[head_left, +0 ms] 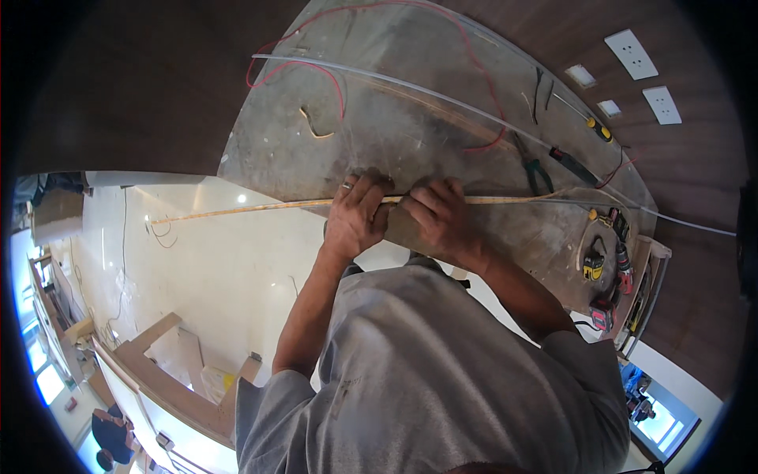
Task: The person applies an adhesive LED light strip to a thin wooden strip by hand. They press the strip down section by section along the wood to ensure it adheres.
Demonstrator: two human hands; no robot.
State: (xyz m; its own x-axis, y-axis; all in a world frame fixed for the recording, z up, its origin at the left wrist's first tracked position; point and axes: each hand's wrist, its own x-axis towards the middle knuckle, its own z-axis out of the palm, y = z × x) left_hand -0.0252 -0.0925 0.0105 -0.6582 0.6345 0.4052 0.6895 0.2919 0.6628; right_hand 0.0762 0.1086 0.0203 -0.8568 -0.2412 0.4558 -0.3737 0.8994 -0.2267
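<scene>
A long, thin yellowish strip [264, 208], which looks like an LED light strip, runs across the near edge of the worktop [442, 103]. My left hand [359, 213] pinches it near the middle, a ring on one finger. Close beside, my right hand [444, 220] has its fingers curled on the same strip. Between the hands the fingertips nearly meet, and the detail there is hidden. Leftward the strip sticks out past the worktop, over the pale floor; its right part lies on the worktop. Pliers with green handles [540, 177] lie beyond my right hand.
A pale narrow rod [395, 81] and red wire [474, 59] cross the worktop. At right are a black-handled tool [574, 167], a yellow-handled screwdriver [600, 130], a yellow tape measure [592, 267] and power tools [604, 312]. Sockets [632, 54] sit on the dark panel. Another person [112, 434] is lower left.
</scene>
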